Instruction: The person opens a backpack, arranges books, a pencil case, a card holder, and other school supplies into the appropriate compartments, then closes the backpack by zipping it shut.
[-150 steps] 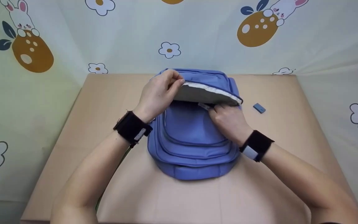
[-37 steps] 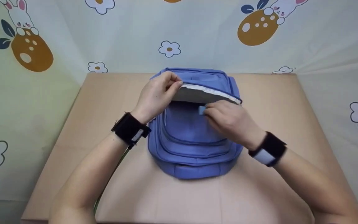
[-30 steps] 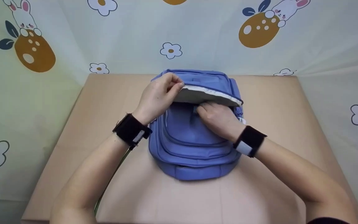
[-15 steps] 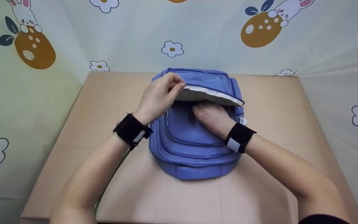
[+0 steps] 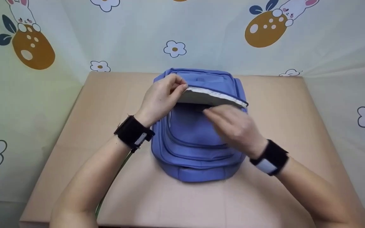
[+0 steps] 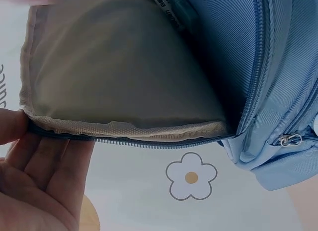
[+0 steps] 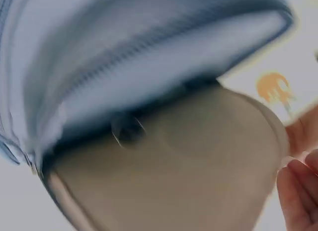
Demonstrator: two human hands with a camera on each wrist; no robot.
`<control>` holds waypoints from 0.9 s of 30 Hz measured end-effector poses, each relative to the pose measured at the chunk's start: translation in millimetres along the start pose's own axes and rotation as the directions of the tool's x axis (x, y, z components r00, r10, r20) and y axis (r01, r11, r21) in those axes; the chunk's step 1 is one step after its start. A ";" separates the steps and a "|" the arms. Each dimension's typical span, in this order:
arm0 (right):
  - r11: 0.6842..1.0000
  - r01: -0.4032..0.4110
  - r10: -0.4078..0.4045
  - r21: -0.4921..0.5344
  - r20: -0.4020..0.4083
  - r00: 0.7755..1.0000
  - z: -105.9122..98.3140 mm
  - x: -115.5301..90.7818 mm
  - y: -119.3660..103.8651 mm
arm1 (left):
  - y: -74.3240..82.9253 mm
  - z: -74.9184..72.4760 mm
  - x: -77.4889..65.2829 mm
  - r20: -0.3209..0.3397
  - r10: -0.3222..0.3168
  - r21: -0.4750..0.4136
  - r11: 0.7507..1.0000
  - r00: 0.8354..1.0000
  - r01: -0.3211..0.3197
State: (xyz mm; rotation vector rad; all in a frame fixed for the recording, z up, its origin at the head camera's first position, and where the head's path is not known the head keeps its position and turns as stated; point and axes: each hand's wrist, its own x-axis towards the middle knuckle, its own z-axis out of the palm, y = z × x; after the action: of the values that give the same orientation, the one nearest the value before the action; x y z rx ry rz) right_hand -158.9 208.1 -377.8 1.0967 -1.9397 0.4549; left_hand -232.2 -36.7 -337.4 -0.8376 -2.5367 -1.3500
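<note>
A blue backpack [image 5: 198, 129] lies on the table with its front pocket unzipped. Between thumb and fingers my left hand [image 5: 163, 96] pinches the edge of the pocket's grey-lined flap [image 5: 208, 96], holding it raised. Inside the pocket, the left wrist view shows a blue block like an eraser [image 6: 184, 13] beside a white item with printed lettering [image 6: 163, 3]. Just in front of the pocket mouth, my right hand [image 5: 236, 126] is blurred, its fingers fairly straight with nothing seen in them. A dark roundish thing [image 7: 128, 130] in the pocket is too blurred to name.
Beneath the bag is a tan table [image 5: 112, 177]. Patterned cloth [image 5: 131, 38] hangs behind and at both sides. A thin green cable [image 5: 112, 182] runs down along the left forearm. Zipper pulls [image 6: 289, 140] show on the bag's side.
The blue block lay on the table right of the bag, then was in my right hand, which reached into the pocket. Now that hand has drawn back out without it. The left hand kept its grip.
</note>
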 end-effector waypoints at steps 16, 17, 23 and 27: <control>0.904 -0.425 0.418 0.051 0.108 0.902 -38.9 -41.3 39.4 | -5.3 1.8 -16.2 0.035 0.096 0.026 0.995 0.995 -0.096; 0.904 -0.424 0.417 0.051 0.105 0.903 -38.6 -42.7 37.6 | -7.0 2.0 -18.8 0.038 0.128 0.035 0.991 0.991 -0.129; 0.947 -0.322 0.321 0.001 0.059 0.945 -35.6 -56.6 25.2 | -22.3 4.5 -38.8 0.063 0.388 0.113 0.913 0.919 -0.393; 0.978 -0.204 0.206 -0.052 0.036 0.978 -30.3 -69.6 18.7 | -32.1 7.0 -53.5 0.103 0.524 0.180 0.826 0.845 -0.534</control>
State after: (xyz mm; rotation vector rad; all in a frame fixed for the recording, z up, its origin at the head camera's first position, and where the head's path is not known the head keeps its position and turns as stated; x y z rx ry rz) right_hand -141.1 274.6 -414.8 0.8851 -2.1002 0.4979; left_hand -204.0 -66.8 -384.7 -1.4071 -2.1698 -0.8831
